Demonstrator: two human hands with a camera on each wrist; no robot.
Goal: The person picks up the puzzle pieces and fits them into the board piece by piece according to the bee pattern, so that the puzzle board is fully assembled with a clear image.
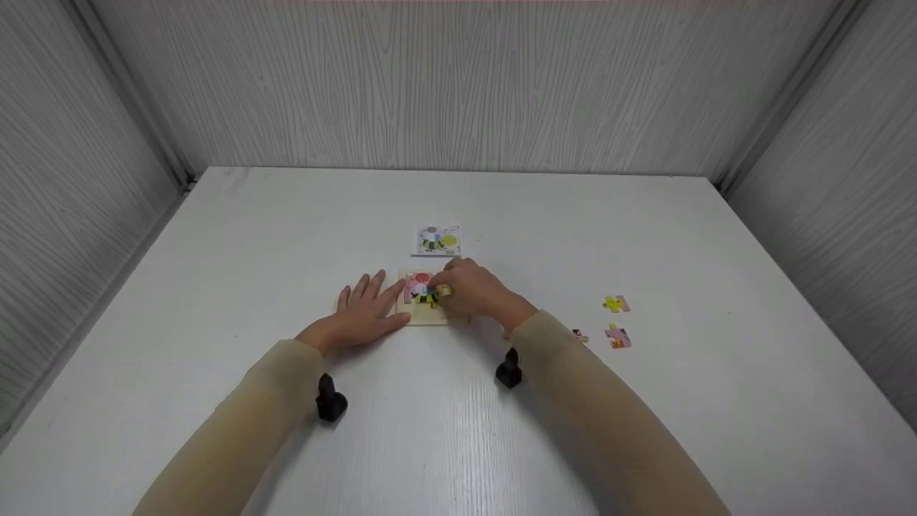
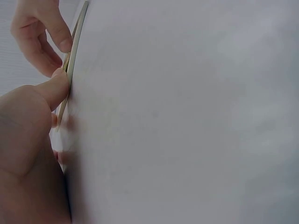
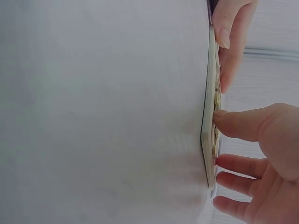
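A small wooden puzzle board lies flat at the middle of the white table, with several colourful pieces set in it. My left hand lies flat on the table just left of the board, fingers straight, its thumb against the board's edge. My right hand hovers over the board's right half. One extended finger presses down on a piece seated in the board. The other fingers stay loosely extended. The hand hides the board's right part.
A picture card lies just beyond the board. To the right sit loose puzzle pieces: a yellow-pink one, a pink one, and another partly behind my right sleeve. Grey panelled walls enclose the table on three sides.
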